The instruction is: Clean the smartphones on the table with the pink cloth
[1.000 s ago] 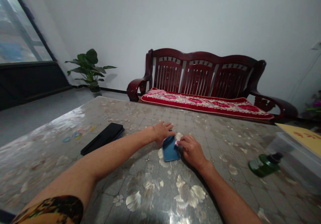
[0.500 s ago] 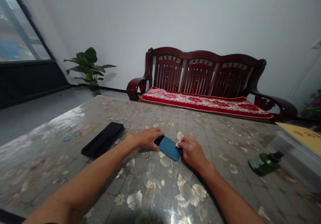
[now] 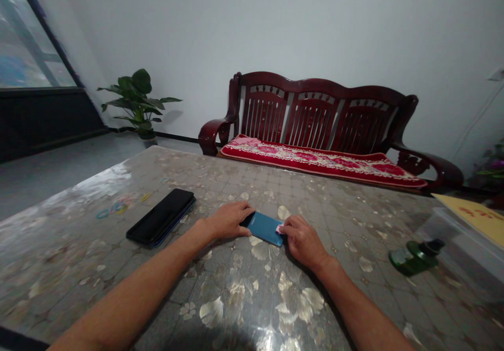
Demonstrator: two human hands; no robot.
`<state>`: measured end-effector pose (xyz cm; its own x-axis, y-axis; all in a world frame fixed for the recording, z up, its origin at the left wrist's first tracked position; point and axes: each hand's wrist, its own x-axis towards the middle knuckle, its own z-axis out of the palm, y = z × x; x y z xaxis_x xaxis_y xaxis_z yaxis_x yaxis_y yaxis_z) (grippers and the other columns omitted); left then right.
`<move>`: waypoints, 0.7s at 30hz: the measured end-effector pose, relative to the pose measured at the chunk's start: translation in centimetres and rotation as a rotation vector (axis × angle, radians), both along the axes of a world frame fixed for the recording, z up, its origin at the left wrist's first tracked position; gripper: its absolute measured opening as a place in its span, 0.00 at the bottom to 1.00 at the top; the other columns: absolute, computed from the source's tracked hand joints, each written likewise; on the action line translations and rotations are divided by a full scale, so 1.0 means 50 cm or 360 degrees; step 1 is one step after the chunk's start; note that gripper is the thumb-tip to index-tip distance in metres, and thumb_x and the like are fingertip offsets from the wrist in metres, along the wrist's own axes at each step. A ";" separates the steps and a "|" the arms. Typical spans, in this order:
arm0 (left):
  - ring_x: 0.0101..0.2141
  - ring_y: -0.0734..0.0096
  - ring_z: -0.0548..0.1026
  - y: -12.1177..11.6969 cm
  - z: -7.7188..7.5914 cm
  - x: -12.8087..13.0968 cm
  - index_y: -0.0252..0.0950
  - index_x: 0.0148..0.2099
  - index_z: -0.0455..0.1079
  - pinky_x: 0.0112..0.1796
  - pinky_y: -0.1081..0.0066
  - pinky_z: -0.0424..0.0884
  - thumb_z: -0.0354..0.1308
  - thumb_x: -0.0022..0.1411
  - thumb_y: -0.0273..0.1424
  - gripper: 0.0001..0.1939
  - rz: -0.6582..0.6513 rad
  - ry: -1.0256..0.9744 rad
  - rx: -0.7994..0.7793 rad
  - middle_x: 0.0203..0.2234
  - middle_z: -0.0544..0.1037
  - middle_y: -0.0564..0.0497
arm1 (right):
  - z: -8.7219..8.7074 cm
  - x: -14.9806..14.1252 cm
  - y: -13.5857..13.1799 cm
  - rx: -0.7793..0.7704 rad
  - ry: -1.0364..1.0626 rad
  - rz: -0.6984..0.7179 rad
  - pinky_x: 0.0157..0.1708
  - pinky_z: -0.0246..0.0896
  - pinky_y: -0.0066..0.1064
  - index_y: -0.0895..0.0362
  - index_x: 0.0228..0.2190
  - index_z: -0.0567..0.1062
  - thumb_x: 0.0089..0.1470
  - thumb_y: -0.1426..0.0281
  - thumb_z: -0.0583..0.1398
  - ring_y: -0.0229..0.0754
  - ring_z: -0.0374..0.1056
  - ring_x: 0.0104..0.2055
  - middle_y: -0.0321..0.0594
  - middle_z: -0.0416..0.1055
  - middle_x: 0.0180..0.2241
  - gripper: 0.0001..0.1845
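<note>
A blue phone (image 3: pixel 264 228) lies on the patterned table (image 3: pixel 236 298), its dark end toward the left. My left hand (image 3: pixel 232 220) grips that dark end between the thumb on the near edge and the fingers on the far edge. At the phone's right end, my right hand (image 3: pixel 302 238) pinches a small pinkish-white piece of cloth or paper (image 3: pixel 280 229), pressed against the blue surface. Most of that piece is hidden by the fingers. Left of my left forearm rests a stack of dark phones (image 3: pixel 162 216), the top one with its black face up.
Several coloured rubber bands (image 3: pixel 118 205) lie at the left. On the right are a green bottle with a black cap (image 3: pixel 415 257) and a clear plastic box (image 3: pixel 457 241) under a yellow sheet (image 3: pixel 472 214). Beyond the table stands a red wooden bench (image 3: pixel 315 109).
The blue phone has turned slightly, its right end shifting away from me. Both hands keep their hold, and the pinkish-white piece stays near the phone's right end.
</note>
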<state>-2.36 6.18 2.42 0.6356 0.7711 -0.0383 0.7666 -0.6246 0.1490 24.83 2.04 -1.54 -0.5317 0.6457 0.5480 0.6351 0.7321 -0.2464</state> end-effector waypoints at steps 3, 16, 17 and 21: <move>0.50 0.52 0.74 -0.001 -0.003 0.001 0.38 0.61 0.66 0.49 0.62 0.69 0.65 0.59 0.44 0.32 0.0001 0.0009 0.0025 0.53 0.73 0.41 | 0.004 -0.004 -0.007 -0.0012 -0.0083 0.0144 0.38 0.62 0.32 0.55 0.34 0.79 0.49 0.85 0.56 0.43 0.65 0.38 0.42 0.71 0.32 0.18; 0.50 0.50 0.74 -0.016 -0.011 0.015 0.36 0.60 0.65 0.48 0.60 0.71 0.64 0.61 0.44 0.30 0.0085 0.0046 0.0065 0.52 0.72 0.39 | 0.000 0.000 -0.006 -0.0016 -0.0044 0.0093 0.37 0.61 0.31 0.55 0.31 0.79 0.50 0.85 0.55 0.43 0.64 0.36 0.41 0.70 0.31 0.16; 0.50 0.50 0.74 -0.017 -0.012 0.016 0.37 0.60 0.65 0.48 0.60 0.71 0.64 0.61 0.44 0.30 0.0091 0.0050 0.0071 0.52 0.72 0.39 | -0.001 0.001 -0.006 -0.0017 -0.0028 0.0085 0.37 0.61 0.31 0.55 0.31 0.79 0.50 0.85 0.55 0.43 0.64 0.36 0.41 0.70 0.31 0.17; 0.50 0.49 0.73 -0.022 -0.015 0.020 0.36 0.60 0.64 0.49 0.60 0.70 0.64 0.61 0.42 0.29 0.0128 0.0087 0.0112 0.52 0.72 0.38 | -0.006 0.007 0.001 0.0009 0.0070 0.0003 0.38 0.62 0.32 0.56 0.33 0.79 0.49 0.86 0.53 0.43 0.66 0.37 0.42 0.70 0.33 0.20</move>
